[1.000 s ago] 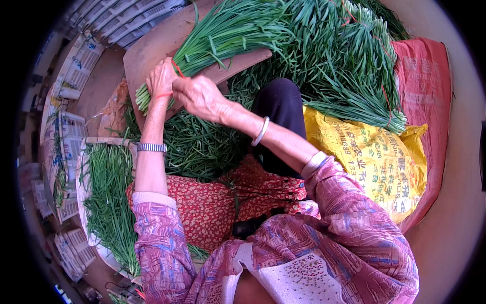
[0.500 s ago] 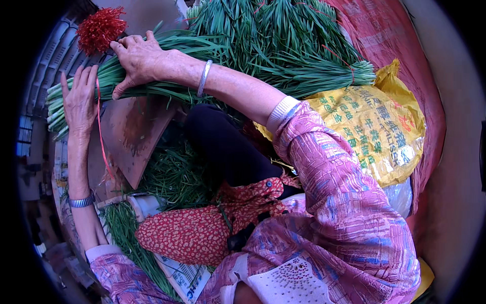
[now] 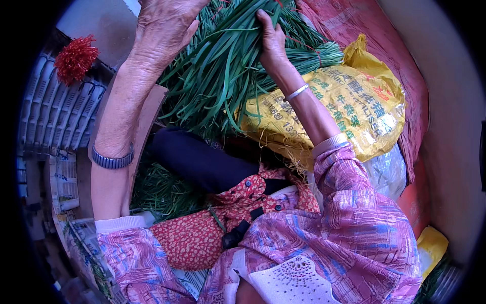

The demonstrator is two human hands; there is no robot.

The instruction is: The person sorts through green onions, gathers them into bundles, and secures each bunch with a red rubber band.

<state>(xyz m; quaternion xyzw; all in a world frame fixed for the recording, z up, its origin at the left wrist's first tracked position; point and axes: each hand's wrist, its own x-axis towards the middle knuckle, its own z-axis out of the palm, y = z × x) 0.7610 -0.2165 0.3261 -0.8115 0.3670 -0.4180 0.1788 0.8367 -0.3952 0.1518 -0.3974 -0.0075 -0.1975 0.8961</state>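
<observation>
While the bundle of long green leaves (image 3: pixel 223 71) is gripped in the right hand (image 3: pixel 273 45), thumb pressed over the blades, its leaves are spread above the yellow sack (image 3: pixel 374 96), with tips drooping past the sack's left end. The right hand is closed firmly enough to bear them; its fingers are mostly lost behind the leaves. Up and to the left of the sack, the left hand (image 3: pixel 164 28) is shown back uppermost, but its fingers are cut off by the upper edge, so how far it is opened, or whether anything is held, cannot be told.

Just above the sack, a tied bundle (image 3: pixel 324 54) is laid with its pale ends bound in red: that much looks finished. Well to the sack's left, loose leaves (image 3: pixel 164 187) are heaped below a board (image 3: pixel 147 114), seemingly unbundled, so more appears to be left. Farther left of the sack, a red tuft (image 3: pixel 76 59) is seen. Beside the right thumb a scrap of red tie (image 3: pixel 279 3) is glimpsed, though whose bundle is bound by it is unclear; the held stem ends are out of view.
</observation>
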